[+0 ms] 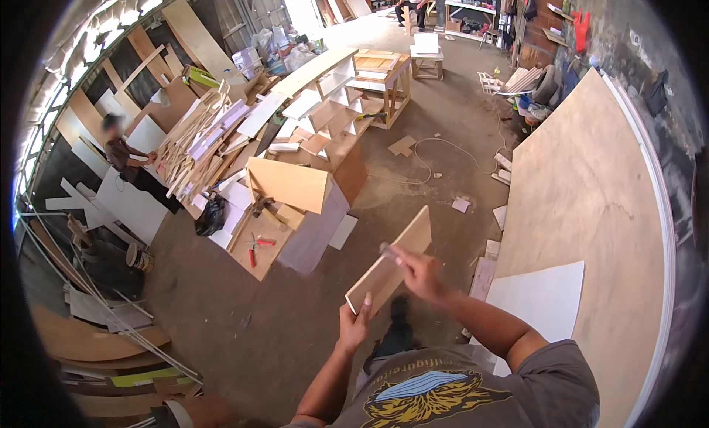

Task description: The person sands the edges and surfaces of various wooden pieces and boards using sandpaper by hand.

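Note:
A rectangular wooden board [393,269] is held up in front of my body, tilted, with its long pale edge facing up. My left hand [354,326] grips its lower near end, thumb on the face. At the board's upper edge is my right hand [419,274], its fingers closed and a little blurred. A small dark piece [387,251] shows at those fingertips against the edge; its kind cannot be made out.
A workbench [255,262] ahead carries red-handled pliers [253,252], a hammer [273,217] and piled wood strips [199,144]. Large plywood [583,206] leans at right. Another person [127,158] stands at left; one sits far back [413,3]. A cord [425,178] crosses the floor.

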Demonstrator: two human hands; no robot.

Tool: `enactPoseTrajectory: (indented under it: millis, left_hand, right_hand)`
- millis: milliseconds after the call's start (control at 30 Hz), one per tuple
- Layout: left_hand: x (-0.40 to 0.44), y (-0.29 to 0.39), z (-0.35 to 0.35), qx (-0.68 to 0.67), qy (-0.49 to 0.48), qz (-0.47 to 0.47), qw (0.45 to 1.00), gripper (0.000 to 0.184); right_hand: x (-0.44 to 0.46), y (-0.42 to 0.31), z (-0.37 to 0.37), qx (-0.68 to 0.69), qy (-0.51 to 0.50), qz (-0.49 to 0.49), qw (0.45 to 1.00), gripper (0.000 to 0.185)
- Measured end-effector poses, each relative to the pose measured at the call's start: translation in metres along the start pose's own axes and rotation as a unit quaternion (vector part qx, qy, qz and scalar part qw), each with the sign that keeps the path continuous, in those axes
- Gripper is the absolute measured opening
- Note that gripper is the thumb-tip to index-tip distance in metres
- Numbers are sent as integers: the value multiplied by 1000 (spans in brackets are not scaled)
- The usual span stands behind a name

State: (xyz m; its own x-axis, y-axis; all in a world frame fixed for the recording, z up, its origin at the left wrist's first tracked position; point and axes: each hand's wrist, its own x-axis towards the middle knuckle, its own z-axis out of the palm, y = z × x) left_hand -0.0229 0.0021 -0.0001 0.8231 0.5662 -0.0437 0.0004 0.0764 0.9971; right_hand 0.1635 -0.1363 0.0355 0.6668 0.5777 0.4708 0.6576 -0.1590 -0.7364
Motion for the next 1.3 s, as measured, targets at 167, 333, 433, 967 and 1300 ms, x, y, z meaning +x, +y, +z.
enactPoseTrajectory:
  millis: [167, 333, 433, 967, 1300]
  left_hand:
    - [-52, -6, -22, 78, -26, 21, 996, 41]
    - [-96, 5, -40, 41, -3, 33, 999, 39]
    - [-122, -8, -55, 78, 13, 38, 996, 37]
    - [-251, 21, -256, 207, -1, 100, 973, 36]
    - [-281, 22, -286, 180, -48, 110, 976, 35]
  right_hand:
    - [-38, -34, -1, -10, -44, 33, 998, 34]
    - [-67, -59, 12, -12, -32, -20, 999, 32]
    - [-75, -72, 21, 1, -55, 30, 998, 33]
    - [-168, -244, 175, 43, -119, 62, 990, 32]
    - [-225, -275, 197, 0, -61, 83, 995, 29]
